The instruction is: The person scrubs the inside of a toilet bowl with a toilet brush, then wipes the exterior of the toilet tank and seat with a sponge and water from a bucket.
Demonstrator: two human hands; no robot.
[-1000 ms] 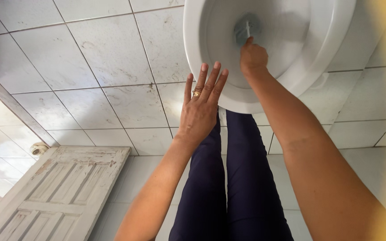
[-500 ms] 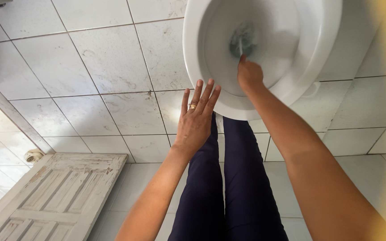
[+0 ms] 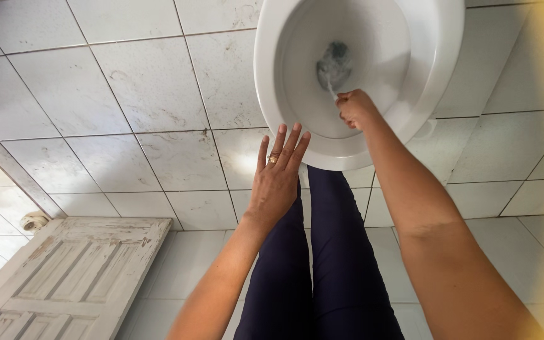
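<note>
Brush (image 3: 334,68) in right grip (image 3: 354,107), down toilet bowl (image 3: 266,75).

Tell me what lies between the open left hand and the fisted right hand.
Head view: only the white toilet bowl's rim lies between left hand and right hand.

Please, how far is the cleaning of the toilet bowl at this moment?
Done: I cannot tell; the rim of the white toilet bowl looks clean. In hand: the right hand grips a thin handle, and the brush head sits in the water at the drain. The left hand, fingers spread, hovers flat near the front rim and holds nothing. Left: the upper walls and rim show no foam or cleaner, so they may remain.
</note>
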